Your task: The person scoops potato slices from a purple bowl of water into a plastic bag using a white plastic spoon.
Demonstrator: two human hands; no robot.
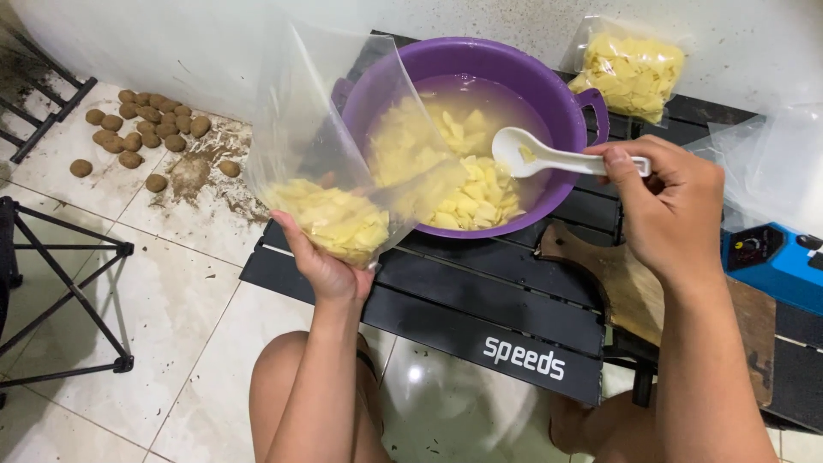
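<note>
Potato slices, pale yellow and wet, fill the bottom of a clear plastic bag, which the left hand cups from beneath, fingers curled closed around the loaded base while the open mouth stands up and leans against the purple basin. The right hand is closed in a pinch on the handle of a white spoon, whose bowl hovers over the basin and carries a scrap of potato. More slices lie in cloudy water inside the basin. Risk sits mostly with the bag: its upper walls are limp and unsupported, so the mouth could fold shut as the spoon comes across and slices would drop onto the table; water carried in with each scoop could also pool in the bag, and the wet plastic may slip from the palm. Basin and bag sit at the edge of a low black slatted table, with a wooden board to the right, a blue device beyond it, and a filled bag of slices propped against the wall. Below, pale floor tiles hold a heap of unpeeled brown potatoes amid scattered dirt, and a black metal stand is at left.
</note>
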